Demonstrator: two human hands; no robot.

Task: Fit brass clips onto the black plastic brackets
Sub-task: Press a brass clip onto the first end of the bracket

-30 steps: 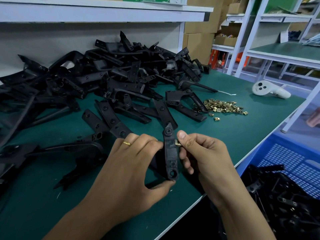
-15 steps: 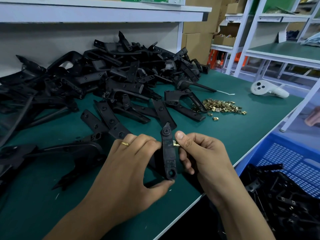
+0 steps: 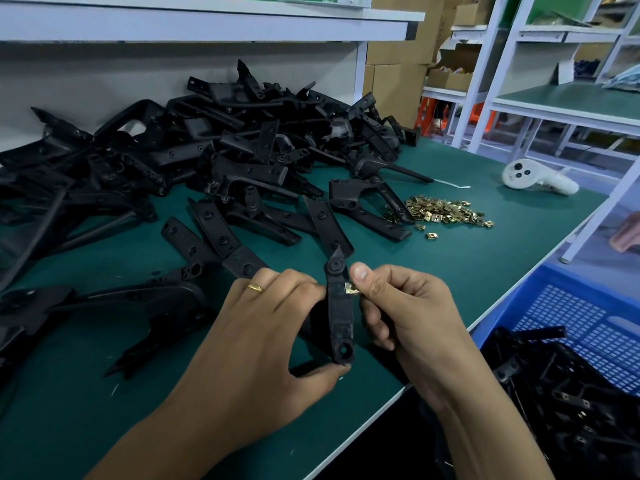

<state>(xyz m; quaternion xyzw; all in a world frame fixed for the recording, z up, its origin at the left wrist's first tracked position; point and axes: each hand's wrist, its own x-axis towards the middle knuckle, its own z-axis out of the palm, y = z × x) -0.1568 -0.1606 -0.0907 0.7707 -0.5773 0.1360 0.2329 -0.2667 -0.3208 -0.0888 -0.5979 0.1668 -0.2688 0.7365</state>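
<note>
A heap of black brackets (image 3: 214, 157) covers the far left of the green counter (image 3: 467, 271). Near centre, the left hand (image 3: 256, 341) grips one black bracket (image 3: 339, 313) upright above the counter, fingers and thumb curled round it. The right hand (image 3: 408, 317) pinches a brass clip (image 3: 352, 288) against the bracket's right edge. Loose brass clips (image 3: 446, 213) lie farther right. A blue crate (image 3: 581, 317) of brackets stands at near right.
</note>
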